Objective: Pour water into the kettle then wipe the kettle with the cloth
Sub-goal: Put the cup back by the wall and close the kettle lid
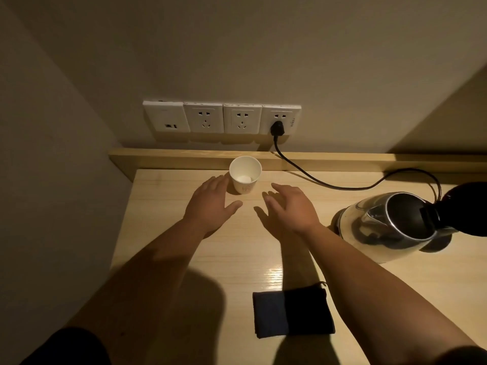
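Note:
A white paper cup (245,174) stands upright near the back of the wooden table (163,185). My left hand (210,202) hovers just left of the cup, fingers spread, holding nothing. My right hand (288,206) is flat and open to the cup's right, apart from it. A steel kettle (390,227) stands at the right with its black lid (466,209) flipped open. A dark folded cloth (292,313) lies near the front edge, partly under my right forearm.
A black cord (316,181) runs from the kettle across the back of the table to a plug (278,128) in the wall sockets (221,117). A raised wooden ledge (184,158) borders the back. Walls close in on the left.

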A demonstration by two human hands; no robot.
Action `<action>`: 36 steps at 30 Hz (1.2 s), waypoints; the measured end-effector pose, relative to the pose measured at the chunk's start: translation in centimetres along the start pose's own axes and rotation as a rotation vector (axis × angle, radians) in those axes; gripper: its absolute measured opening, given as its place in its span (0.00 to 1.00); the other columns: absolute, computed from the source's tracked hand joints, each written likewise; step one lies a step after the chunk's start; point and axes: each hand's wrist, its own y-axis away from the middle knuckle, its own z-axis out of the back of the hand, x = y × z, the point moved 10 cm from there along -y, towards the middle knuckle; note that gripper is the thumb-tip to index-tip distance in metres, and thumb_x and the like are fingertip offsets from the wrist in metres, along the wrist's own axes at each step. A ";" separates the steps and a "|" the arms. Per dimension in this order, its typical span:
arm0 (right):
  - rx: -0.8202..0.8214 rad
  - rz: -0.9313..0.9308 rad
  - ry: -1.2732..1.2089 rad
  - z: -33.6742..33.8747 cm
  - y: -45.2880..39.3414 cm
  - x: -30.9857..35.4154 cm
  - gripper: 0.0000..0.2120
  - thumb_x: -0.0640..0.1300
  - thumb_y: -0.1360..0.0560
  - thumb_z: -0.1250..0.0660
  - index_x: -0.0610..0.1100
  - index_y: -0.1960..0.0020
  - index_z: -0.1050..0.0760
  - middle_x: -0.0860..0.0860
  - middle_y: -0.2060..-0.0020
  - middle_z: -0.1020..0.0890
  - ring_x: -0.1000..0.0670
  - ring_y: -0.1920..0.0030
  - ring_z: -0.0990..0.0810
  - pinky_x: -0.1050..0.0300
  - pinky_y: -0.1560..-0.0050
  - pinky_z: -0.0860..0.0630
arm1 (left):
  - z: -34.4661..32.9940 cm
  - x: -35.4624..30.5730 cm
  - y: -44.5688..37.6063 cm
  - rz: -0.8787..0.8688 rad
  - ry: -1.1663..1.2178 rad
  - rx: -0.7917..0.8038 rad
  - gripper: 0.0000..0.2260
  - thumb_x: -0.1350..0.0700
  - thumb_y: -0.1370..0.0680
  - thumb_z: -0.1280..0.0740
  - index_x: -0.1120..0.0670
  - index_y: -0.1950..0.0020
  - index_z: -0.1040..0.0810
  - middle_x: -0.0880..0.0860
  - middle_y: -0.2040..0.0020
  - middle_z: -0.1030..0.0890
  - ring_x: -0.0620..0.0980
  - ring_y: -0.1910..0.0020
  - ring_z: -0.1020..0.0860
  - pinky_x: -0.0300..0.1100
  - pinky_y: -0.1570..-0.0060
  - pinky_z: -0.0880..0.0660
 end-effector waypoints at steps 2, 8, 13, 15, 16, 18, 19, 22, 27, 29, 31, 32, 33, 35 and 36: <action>0.006 0.062 0.148 0.2 1.6 0.4 0.27 0.59 0.20 0.42 0.48 0.25 0.35 0.49 0.27 0.31 0.46 0.26 0.37 0.46 0.28 0.37 | 0.4 -0.9 1.0 -0.032 -0.180 -0.036 0.34 0.34 0.24 0.43 0.51 0.24 0.43 0.52 0.24 0.37 0.54 0.26 0.41 0.51 0.30 0.46; 0.010 0.148 0.459 0.1 6.6 -0.2 0.30 0.63 0.20 0.50 0.48 0.23 0.41 0.48 0.22 0.40 0.45 0.22 0.48 0.47 0.25 0.51 | 0.8 -4.1 5.6 -0.071 -0.469 -0.045 0.33 0.34 0.23 0.51 0.53 0.25 0.38 0.54 0.25 0.35 0.56 0.26 0.41 0.53 0.30 0.58; -0.026 0.162 0.516 1.3 10.6 -1.7 0.31 0.64 0.20 0.50 0.48 0.22 0.42 0.47 0.23 0.38 0.44 0.23 0.46 0.47 0.25 0.50 | 0.9 -7.7 9.3 -0.085 -0.452 -0.076 0.32 0.33 0.23 0.51 0.51 0.25 0.42 0.53 0.24 0.38 0.55 0.24 0.45 0.51 0.30 0.63; -0.043 0.165 0.513 2.2 12.2 -2.5 0.31 0.63 0.20 0.50 0.48 0.23 0.41 0.47 0.23 0.37 0.44 0.23 0.45 0.47 0.26 0.49 | 0.5 -8.9 10.2 -0.118 -0.442 -0.064 0.33 0.33 0.23 0.52 0.50 0.23 0.46 0.52 0.22 0.42 0.54 0.23 0.49 0.52 0.28 0.61; -0.057 0.169 0.502 2.8 13.1 -2.8 0.31 0.63 0.20 0.49 0.47 0.23 0.41 0.47 0.24 0.37 0.44 0.23 0.44 0.47 0.26 0.48 | 0.3 -9.6 10.5 -0.131 -0.439 -0.051 0.34 0.33 0.23 0.53 0.50 0.23 0.48 0.52 0.22 0.44 0.54 0.23 0.50 0.53 0.27 0.59; -0.077 0.183 0.460 4.0 14.7 -3.3 0.30 0.61 0.19 0.47 0.46 0.23 0.39 0.46 0.24 0.36 0.44 0.24 0.42 0.48 0.26 0.48 | 0.2 -11.2 11.1 -0.148 -0.435 -0.044 0.34 0.33 0.23 0.54 0.51 0.23 0.48 0.52 0.22 0.45 0.54 0.23 0.51 0.55 0.26 0.54; -0.083 0.194 0.442 4.5 15.5 -3.6 0.29 0.61 0.19 0.46 0.46 0.23 0.39 0.46 0.24 0.35 0.44 0.24 0.41 0.48 0.26 0.47 | 0.2 -12.1 11.4 -0.156 -0.437 -0.051 0.34 0.33 0.23 0.53 0.51 0.22 0.48 0.52 0.22 0.45 0.54 0.23 0.51 0.55 0.26 0.53; -0.096 0.223 0.413 6.0 17.9 -5.0 0.29 0.59 0.19 0.45 0.45 0.24 0.37 0.45 0.25 0.34 0.44 0.25 0.39 0.48 0.26 0.44 | 0.2 -15.1 12.6 -0.182 -0.442 -0.061 0.34 0.34 0.23 0.52 0.52 0.22 0.48 0.53 0.22 0.46 0.54 0.23 0.51 0.53 0.26 0.57; -0.114 0.232 0.402 9.2 21.2 -8.8 0.28 0.59 0.20 0.44 0.46 0.24 0.38 0.46 0.26 0.32 0.45 0.26 0.38 0.48 0.26 0.43 | -0.6 -19.8 15.2 -0.181 -0.421 -0.092 0.34 0.36 0.22 0.50 0.54 0.23 0.47 0.54 0.22 0.44 0.54 0.24 0.50 0.52 0.26 0.56; -0.115 0.233 0.399 10.8 22.2 -10.3 0.28 0.59 0.20 0.44 0.47 0.24 0.38 0.47 0.26 0.32 0.46 0.26 0.38 0.48 0.26 0.43 | -1.0 -21.6 15.9 -0.169 -0.413 -0.106 0.34 0.36 0.22 0.49 0.55 0.23 0.46 0.55 0.22 0.44 0.55 0.24 0.49 0.52 0.26 0.55; -0.128 0.225 0.396 12.6 23.1 -11.9 0.28 0.59 0.20 0.43 0.46 0.25 0.36 0.47 0.27 0.31 0.46 0.26 0.36 0.48 0.26 0.41 | -1.6 -23.3 16.3 -0.153 -0.398 -0.099 0.34 0.36 0.22 0.49 0.55 0.23 0.47 0.55 0.22 0.44 0.55 0.24 0.50 0.52 0.26 0.55; -0.141 0.217 0.389 13.6 23.5 -12.7 0.28 0.59 0.20 0.43 0.46 0.25 0.36 0.47 0.27 0.31 0.46 0.27 0.36 0.48 0.27 0.41 | -1.8 -24.0 16.3 -0.148 -0.390 -0.097 0.34 0.36 0.22 0.49 0.55 0.23 0.47 0.55 0.22 0.44 0.55 0.24 0.50 0.52 0.26 0.55; -0.155 0.210 0.381 14.6 23.8 -13.4 0.27 0.58 0.20 0.42 0.45 0.25 0.35 0.47 0.28 0.30 0.46 0.27 0.35 0.48 0.27 0.41 | -2.1 -24.8 16.4 -0.143 -0.381 -0.097 0.34 0.37 0.22 0.49 0.55 0.23 0.47 0.55 0.22 0.45 0.55 0.24 0.50 0.52 0.26 0.55; -0.201 0.190 0.349 16.7 24.1 -14.8 0.26 0.57 0.20 0.41 0.44 0.27 0.33 0.46 0.30 0.27 0.45 0.29 0.33 0.48 0.29 0.38 | -2.4 -26.0 16.2 -0.133 -0.360 -0.097 0.34 0.37 0.22 0.49 0.55 0.23 0.48 0.55 0.22 0.45 0.54 0.24 0.50 0.52 0.26 0.55; -0.234 0.170 0.313 17.9 24.0 -15.5 0.25 0.56 0.20 0.39 0.44 0.28 0.31 0.46 0.32 0.26 0.45 0.31 0.31 0.48 0.30 0.36 | -2.5 -26.5 15.9 -0.126 -0.350 -0.097 0.33 0.36 0.22 0.48 0.54 0.22 0.48 0.54 0.22 0.45 0.54 0.24 0.50 0.51 0.27 0.55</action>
